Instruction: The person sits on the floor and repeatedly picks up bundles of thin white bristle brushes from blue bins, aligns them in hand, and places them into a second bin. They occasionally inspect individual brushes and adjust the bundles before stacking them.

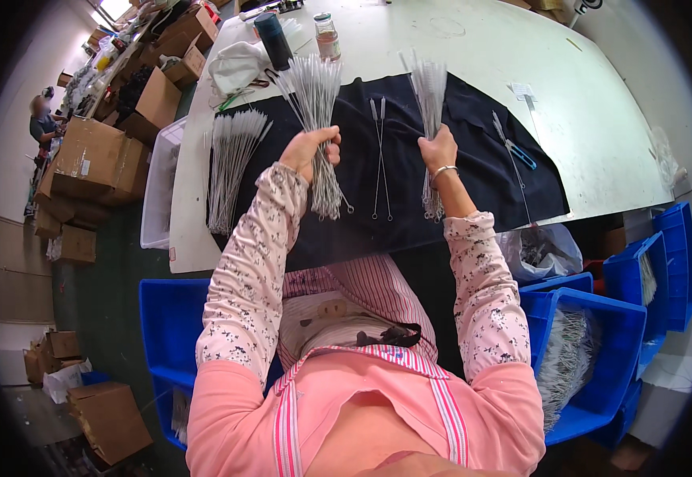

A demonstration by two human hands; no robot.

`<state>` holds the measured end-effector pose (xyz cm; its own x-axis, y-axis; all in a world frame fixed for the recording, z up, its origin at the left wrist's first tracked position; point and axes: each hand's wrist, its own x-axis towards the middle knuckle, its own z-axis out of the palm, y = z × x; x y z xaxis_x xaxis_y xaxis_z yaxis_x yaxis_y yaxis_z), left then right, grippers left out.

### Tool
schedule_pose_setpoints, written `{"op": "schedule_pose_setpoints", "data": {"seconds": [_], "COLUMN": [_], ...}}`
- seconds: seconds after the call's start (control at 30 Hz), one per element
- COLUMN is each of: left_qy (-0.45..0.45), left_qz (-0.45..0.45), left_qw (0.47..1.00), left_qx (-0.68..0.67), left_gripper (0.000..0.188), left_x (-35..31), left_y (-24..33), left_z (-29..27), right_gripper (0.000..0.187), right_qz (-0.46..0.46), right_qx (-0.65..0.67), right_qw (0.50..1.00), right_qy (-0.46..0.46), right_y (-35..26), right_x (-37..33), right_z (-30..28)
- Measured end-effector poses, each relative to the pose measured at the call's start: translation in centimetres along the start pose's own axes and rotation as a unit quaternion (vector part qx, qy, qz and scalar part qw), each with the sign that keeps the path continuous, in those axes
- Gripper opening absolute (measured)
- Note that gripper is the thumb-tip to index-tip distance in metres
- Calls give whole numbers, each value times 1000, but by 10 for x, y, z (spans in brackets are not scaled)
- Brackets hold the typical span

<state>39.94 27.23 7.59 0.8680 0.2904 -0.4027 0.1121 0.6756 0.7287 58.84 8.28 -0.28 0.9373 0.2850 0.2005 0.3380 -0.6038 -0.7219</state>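
Observation:
My left hand is closed around a thick bundle of straw brushes, white bristles pointing up and away, wire loop ends hanging below. A slimmer bundle of the same brushes is gripped in my right hand, also bristles up. Between the hands, two loose straw brushes lie side by side on a dark cloth. A spread pile of straw brushes rests on the cloth left of my left hand. To the right of my right hand are a blue-handled tool and a single brush.
The dark cloth covers the near part of a white table. A dark bottle, a glass jar and a white cloth stand beyond. Blue bins with brushes flank me. Cardboard boxes and another person are at left.

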Motion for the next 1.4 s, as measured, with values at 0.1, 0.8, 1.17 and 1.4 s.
{"op": "schedule_pose_setpoints", "data": {"seconds": [0.1,0.8,1.17,1.4], "left_qy": [-18,-139,-42,-93], "left_qz": [7,-159,454,491], "left_qw": [1000,960,722,729], "left_qx": [-16,185,520,468], "left_gripper": [9,22,64,21], "left_x": [-28,-176,-213,-194], "left_y": [-19,-48,20,29], "left_z": [1,13,19,33], "right_gripper": [49,26,26,39], "right_qz": [1,-678,-502,-389], "right_qx": [-51,120,287,378], "right_qw": [999,705,752,733], "right_qy": [10,-168,-317,-410], "right_y": [-14,-124,-178,-192], "right_x": [-5,-151,-155,-155], "right_z": [5,-34,-29,-8]}}
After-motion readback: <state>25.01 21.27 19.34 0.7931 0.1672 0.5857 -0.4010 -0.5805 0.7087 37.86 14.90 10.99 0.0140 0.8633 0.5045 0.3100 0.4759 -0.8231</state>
